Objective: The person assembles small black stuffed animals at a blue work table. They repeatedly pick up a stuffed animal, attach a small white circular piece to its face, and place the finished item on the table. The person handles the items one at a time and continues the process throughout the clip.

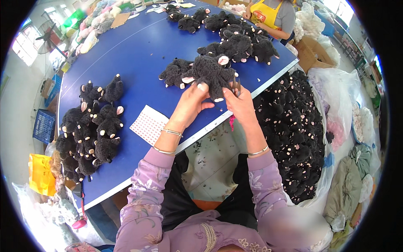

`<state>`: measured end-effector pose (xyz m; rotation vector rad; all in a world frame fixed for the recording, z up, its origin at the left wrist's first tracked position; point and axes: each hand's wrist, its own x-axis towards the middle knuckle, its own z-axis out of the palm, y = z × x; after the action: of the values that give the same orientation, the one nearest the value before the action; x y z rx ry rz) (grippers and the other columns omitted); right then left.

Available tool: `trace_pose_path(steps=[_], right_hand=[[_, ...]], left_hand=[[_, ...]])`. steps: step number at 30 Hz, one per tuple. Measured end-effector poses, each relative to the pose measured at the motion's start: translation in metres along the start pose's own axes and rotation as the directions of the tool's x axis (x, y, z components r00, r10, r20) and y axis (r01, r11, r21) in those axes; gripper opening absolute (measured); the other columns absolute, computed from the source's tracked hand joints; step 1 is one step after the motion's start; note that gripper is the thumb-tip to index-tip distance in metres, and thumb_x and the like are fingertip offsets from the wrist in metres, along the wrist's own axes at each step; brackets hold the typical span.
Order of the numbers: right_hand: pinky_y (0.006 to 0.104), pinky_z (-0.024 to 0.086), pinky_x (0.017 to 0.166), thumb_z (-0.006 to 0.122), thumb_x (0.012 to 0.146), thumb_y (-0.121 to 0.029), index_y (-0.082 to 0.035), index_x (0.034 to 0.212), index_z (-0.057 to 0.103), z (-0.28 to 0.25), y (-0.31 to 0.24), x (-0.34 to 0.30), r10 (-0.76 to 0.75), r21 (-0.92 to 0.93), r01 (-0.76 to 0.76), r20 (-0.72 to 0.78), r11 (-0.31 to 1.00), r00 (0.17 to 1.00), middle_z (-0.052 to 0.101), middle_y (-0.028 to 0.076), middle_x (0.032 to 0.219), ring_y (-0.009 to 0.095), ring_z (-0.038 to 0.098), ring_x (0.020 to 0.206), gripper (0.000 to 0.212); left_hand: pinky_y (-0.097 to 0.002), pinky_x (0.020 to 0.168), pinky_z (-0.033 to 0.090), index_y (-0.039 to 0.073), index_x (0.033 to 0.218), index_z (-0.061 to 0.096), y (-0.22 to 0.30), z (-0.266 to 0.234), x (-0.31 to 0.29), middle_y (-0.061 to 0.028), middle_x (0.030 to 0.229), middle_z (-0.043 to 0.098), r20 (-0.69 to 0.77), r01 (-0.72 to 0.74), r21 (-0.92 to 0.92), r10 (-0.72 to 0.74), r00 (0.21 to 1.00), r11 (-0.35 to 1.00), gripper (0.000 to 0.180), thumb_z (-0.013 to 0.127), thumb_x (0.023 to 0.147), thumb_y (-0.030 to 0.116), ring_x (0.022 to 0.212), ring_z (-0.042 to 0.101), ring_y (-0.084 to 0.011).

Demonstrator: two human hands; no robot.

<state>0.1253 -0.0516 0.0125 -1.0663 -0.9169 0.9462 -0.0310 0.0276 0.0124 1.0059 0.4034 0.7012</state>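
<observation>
A black plush toy [210,72] with pale pink ears and paws is held up just above the near edge of the blue table. My left hand [192,104] is closed on its lower left side. My right hand [240,105] holds small metal thread snips [236,87], blades pointing up, beside the toy; its thumb and fingertips come close to a paw. Something bright pink [231,122] hangs below that hand. Behind the held toy lies another black plush toy [174,72]. A white sheet with rows of small red marks [149,125] rests left of my left wrist.
One heap of black plush toys [86,130] covers the left of the blue table [138,71]; another [237,40] stretches along the far right. A big bag of black toys [289,134] stands at my right. Across the table is a person in a yellow apron [265,14]. Cardboard box [315,52] beyond.
</observation>
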Motion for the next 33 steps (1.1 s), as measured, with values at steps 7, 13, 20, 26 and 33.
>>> trace_pose_path(steps=[7,13,20,26,33], right_hand=[[0.0195,0.045,0.067,0.072,0.082,-0.011,0.003,0.105,0.061,0.006,0.009,0.004,-0.124,-0.097,0.12,-0.03,0.988,0.992,0.062,0.0,0.087,0.005,0.054,0.076,0.029],[0.023,0.046,0.072,0.066,0.087,-0.01,0.003,0.1,0.062,0.016,-0.004,0.0,-0.115,-0.11,0.093,-0.209,0.99,0.971,0.062,0.001,0.087,0.007,0.054,0.08,0.019],[0.0228,0.045,0.07,0.062,0.09,-0.012,0.003,0.092,0.064,0.018,0.009,0.001,-0.129,-0.248,0.101,-0.101,0.963,0.986,0.063,0.0,0.081,0.005,0.052,0.076,0.015],[0.0216,0.042,0.067,0.062,0.089,-0.012,0.005,0.093,0.064,0.011,-0.001,-0.001,-0.093,-0.341,0.098,0.032,0.935,0.995,0.063,-0.001,0.081,0.004,0.05,0.073,0.017],[0.0189,0.028,0.041,0.058,0.093,-0.026,-0.002,0.093,0.058,-0.017,0.0,0.007,-0.042,0.03,0.044,-0.066,0.999,0.997,0.053,-0.003,0.069,0.001,0.036,0.046,0.024]], left_hand=[[-0.0216,0.061,0.047,0.006,0.1,0.063,-0.009,0.004,0.0,-0.0001,0.086,0.064,-0.213,-0.054,0.213,0.1,0.972,0.976,0.023,0.069,0.086,0.022,0.074,0.058,-0.0071],[-0.0236,0.056,0.049,0.003,0.107,0.06,-0.01,0.015,-0.004,-0.004,0.092,0.063,-0.114,-0.058,0.489,0.13,0.985,0.87,0.028,0.064,0.09,0.025,0.071,0.057,-0.0089],[-0.0194,0.041,0.044,0.005,0.107,0.059,-0.002,0.015,-0.003,-0.0025,0.087,0.064,-0.35,-0.005,0.004,0.006,0.937,1.0,0.032,0.057,0.093,0.035,0.065,0.059,-0.008],[-0.0211,0.042,0.042,0.008,0.094,0.056,-0.004,-0.002,0.001,-0.0025,0.081,0.061,-0.322,-0.144,-0.015,0.132,0.938,0.989,0.012,0.057,0.094,0.02,0.057,0.054,-0.0078],[-0.0198,0.05,0.042,0.006,0.095,0.051,-0.011,0.006,0.004,0.0005,0.076,0.056,-0.246,-0.327,0.26,0.39,0.887,0.909,0.009,0.059,0.091,0.008,0.057,0.05,-0.0047]])
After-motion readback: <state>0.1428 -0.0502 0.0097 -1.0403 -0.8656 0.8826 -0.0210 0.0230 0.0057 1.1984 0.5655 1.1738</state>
